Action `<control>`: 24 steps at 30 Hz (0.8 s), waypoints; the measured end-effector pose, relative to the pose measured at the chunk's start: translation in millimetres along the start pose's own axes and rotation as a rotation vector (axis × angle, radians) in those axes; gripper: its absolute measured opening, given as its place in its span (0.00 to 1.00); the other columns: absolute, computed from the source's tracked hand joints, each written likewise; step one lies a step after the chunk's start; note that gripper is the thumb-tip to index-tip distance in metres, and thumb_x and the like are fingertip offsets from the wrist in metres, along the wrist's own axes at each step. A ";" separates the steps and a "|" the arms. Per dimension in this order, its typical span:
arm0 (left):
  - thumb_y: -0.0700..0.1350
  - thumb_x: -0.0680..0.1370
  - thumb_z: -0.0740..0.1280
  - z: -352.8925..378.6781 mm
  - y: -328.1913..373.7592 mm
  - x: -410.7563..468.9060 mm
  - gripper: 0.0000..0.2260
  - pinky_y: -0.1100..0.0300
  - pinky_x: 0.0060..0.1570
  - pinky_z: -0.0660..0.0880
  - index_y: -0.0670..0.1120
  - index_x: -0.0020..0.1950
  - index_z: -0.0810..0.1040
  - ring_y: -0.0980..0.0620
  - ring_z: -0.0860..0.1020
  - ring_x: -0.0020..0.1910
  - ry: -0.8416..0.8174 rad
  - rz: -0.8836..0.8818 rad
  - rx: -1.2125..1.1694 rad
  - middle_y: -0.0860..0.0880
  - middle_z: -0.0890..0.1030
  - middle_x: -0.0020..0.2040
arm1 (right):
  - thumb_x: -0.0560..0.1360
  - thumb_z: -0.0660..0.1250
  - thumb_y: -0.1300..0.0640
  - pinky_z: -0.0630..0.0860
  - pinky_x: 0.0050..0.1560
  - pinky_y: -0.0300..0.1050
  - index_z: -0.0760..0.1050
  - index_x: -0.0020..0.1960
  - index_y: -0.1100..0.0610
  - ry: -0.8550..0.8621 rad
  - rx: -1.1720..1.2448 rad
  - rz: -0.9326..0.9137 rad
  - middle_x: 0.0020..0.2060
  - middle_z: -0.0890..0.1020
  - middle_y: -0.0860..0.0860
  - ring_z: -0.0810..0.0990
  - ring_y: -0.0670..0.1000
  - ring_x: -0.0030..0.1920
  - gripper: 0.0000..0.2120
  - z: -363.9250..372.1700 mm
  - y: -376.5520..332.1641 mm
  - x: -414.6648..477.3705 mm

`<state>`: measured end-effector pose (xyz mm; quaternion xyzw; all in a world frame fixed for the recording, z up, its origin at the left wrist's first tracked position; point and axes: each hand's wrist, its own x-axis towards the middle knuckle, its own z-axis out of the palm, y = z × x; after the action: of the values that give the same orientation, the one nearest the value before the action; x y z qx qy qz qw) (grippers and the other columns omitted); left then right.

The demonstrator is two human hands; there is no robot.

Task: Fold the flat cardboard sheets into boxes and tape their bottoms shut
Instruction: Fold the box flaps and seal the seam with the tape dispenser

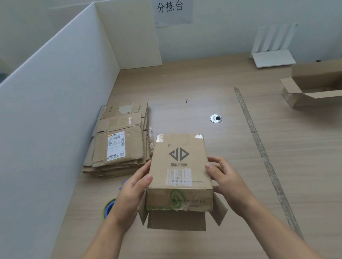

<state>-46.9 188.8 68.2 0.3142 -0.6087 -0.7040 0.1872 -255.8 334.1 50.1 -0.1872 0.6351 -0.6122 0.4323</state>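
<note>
**Wooden Bench Status: One Box Standing, One in Hand, Stack Remaining**

Light wood-grain table [203, 83] forms the work surface, bounded on the left by a white partition board [54, 96] and at the back by a pale wall.

1. **Work in hand.** A small brown cardboard box with a dark printed logo [180, 162] is held above the near part of the table, lying on its side. The left hand [130, 194] grips its left side, thumb on the top face. The right hand [227, 178] grips its right side, thumb at the top edge and fingers curled round the wall. The box body is already squared up.
2. **Open end.** At the end nearest the camera the side and lower flaps are splayed outward and the upper flap hangs down. This end is not closed or taped. Old tape remnants show at the far end; whether it is sealed cannot be told.
3. **Completed output.** One larger brown cardboard box with open top flaps [319, 86] stands at the right edge of the table.
4. **Remaining stock.** A stack of flattened brown cardboard sheets [118, 140] lies against the partition, well apart from the standing box.
5. **Supplies.** A blue ring-shaped object, probably a tape roll [109, 209], lies on the table partly hidden behind the left wrist.

Assessment: the task appears to be at an early stage. For the held box, flap closure and taping remain.
</note>
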 end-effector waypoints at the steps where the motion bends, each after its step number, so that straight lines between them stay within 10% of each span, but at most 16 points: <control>1: 0.55 0.72 0.69 -0.1 -1.4 -0.8 0.31 0.56 0.68 0.72 0.48 0.74 0.70 0.54 0.73 0.70 0.001 0.001 -0.017 0.53 0.77 0.69 | 0.81 0.63 0.53 0.81 0.44 0.48 0.74 0.63 0.50 0.006 -0.010 0.001 0.55 0.82 0.51 0.83 0.48 0.53 0.11 1.4 1.1 0.4; 5: 0.62 0.67 0.76 -2.4 -5.8 -4.5 0.39 0.41 0.69 0.67 0.45 0.72 0.70 0.44 0.73 0.70 0.040 -0.022 -0.217 0.44 0.76 0.69 | 0.80 0.65 0.47 0.77 0.46 0.51 0.73 0.61 0.51 0.057 0.074 0.015 0.56 0.81 0.54 0.83 0.50 0.52 0.13 1.2 -0.4 1.5; 11: 0.56 0.76 0.66 -2.5 -3.7 -3.7 0.27 0.55 0.57 0.78 0.44 0.71 0.73 0.47 0.78 0.63 0.120 0.000 -0.254 0.43 0.80 0.64 | 0.83 0.55 0.49 0.78 0.54 0.55 0.76 0.57 0.59 -0.008 0.256 0.008 0.46 0.84 0.53 0.82 0.52 0.48 0.17 -4.7 -15.6 1.1; 17: 0.45 0.82 0.63 4.5 0.7 3.3 0.11 0.42 0.57 0.78 0.44 0.63 0.77 0.42 0.81 0.55 0.306 -0.113 -0.032 0.39 0.83 0.55 | 0.81 0.64 0.57 0.81 0.55 0.58 0.76 0.59 0.49 0.053 0.008 0.001 0.53 0.83 0.55 0.83 0.54 0.53 0.09 4.9 -9.1 0.2; 22: 0.34 0.80 0.57 3.6 2.1 3.2 0.14 0.45 0.53 0.78 0.46 0.62 0.75 0.48 0.79 0.46 0.494 -0.100 -0.056 0.44 0.81 0.52 | 0.78 0.64 0.61 0.82 0.49 0.50 0.69 0.67 0.39 0.133 -0.150 -0.072 0.58 0.78 0.47 0.82 0.50 0.52 0.23 1.1 -3.5 0.6; 24: 0.37 0.77 0.64 -5.0 -9.3 2.0 0.18 0.47 0.57 0.76 0.52 0.65 0.73 0.51 0.80 0.48 0.650 -0.027 0.284 0.51 0.78 0.56 | 0.77 0.66 0.61 0.74 0.59 0.44 0.68 0.71 0.44 0.226 -0.441 -0.174 0.62 0.72 0.47 0.77 0.49 0.59 0.26 -3.2 2.2 1.6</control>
<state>-44.0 185.5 58.4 0.5527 -0.6049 -0.4782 0.3161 -258.5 335.2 47.1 -0.2612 0.7789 -0.5108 0.2533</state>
